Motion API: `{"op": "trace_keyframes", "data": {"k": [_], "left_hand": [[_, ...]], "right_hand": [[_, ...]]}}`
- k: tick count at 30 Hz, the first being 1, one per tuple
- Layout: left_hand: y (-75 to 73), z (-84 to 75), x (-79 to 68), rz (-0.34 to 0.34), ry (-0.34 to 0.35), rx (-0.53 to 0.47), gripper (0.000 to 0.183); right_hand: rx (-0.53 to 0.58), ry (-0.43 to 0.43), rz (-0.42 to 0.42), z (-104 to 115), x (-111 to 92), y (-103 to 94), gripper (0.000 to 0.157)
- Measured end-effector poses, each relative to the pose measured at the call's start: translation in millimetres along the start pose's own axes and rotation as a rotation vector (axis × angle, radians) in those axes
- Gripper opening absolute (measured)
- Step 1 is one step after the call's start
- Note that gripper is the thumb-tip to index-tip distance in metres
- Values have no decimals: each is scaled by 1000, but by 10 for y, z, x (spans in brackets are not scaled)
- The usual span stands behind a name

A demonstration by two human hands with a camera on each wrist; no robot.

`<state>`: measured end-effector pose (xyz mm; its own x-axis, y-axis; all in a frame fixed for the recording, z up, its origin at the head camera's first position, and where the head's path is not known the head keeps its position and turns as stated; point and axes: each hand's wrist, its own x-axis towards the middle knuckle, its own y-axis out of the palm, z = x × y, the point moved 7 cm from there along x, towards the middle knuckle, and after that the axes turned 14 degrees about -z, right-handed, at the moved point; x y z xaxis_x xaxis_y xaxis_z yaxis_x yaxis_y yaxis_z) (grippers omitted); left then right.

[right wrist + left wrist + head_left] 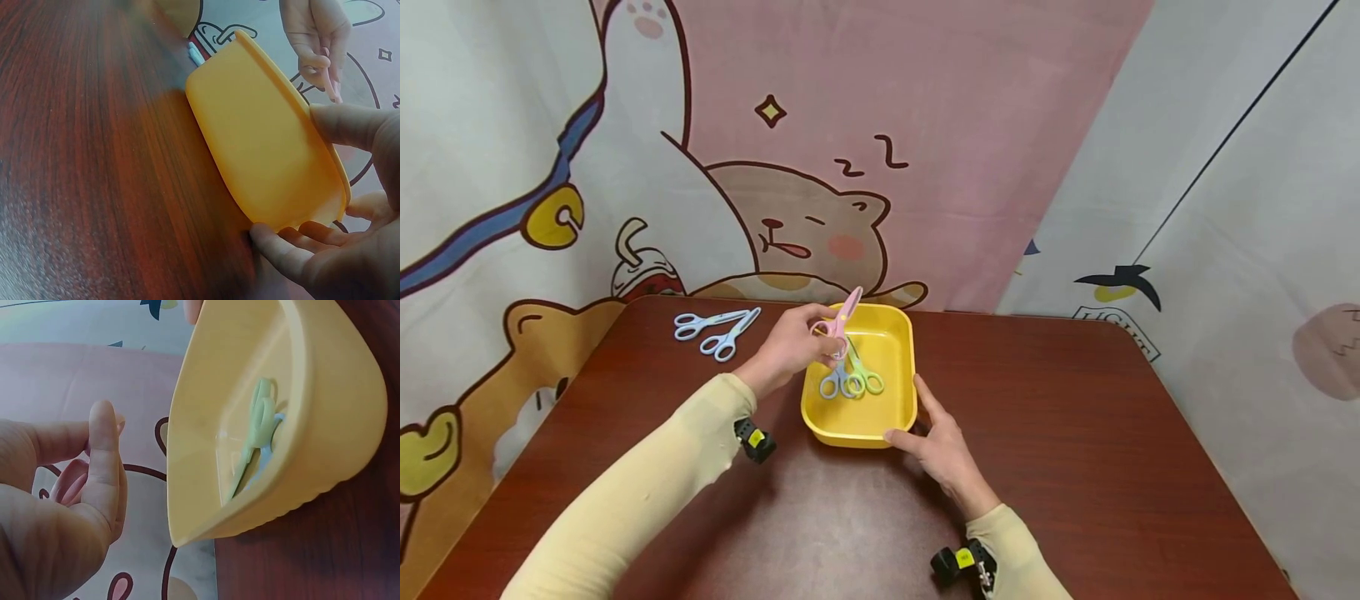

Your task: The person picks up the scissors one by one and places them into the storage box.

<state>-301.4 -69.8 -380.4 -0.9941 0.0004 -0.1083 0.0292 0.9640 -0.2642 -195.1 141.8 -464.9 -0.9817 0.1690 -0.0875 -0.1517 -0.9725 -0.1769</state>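
Letters [890, 153] (two Zs) behind pink scissors [850, 307]

This looks like a staged recording corner, though what kind of building holds it cannot be told from here. A table [1075, 417] with a dark reddish wood grain stands right up against a hanging cloth [970, 100] (softly creased, and printed with cartoon figures, among them a dozing animal [820, 225] under two Zs), and black cameras [754, 439] with yellow labels sit at both wrists of a person in pale yellow sleeves [647, 492].
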Motion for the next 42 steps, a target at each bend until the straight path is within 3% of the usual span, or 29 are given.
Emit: {"op": "trace_keyframes", "data": {"k": [12, 42], "left_hand": [[147, -69, 15, 30, -24, -1, 53], [404, -22, 130, 31, -60, 3, 53]], "right_hand": [[-16, 3, -4, -1, -7, -5, 101], [-33, -11, -12, 1, -5, -14, 101]]}}
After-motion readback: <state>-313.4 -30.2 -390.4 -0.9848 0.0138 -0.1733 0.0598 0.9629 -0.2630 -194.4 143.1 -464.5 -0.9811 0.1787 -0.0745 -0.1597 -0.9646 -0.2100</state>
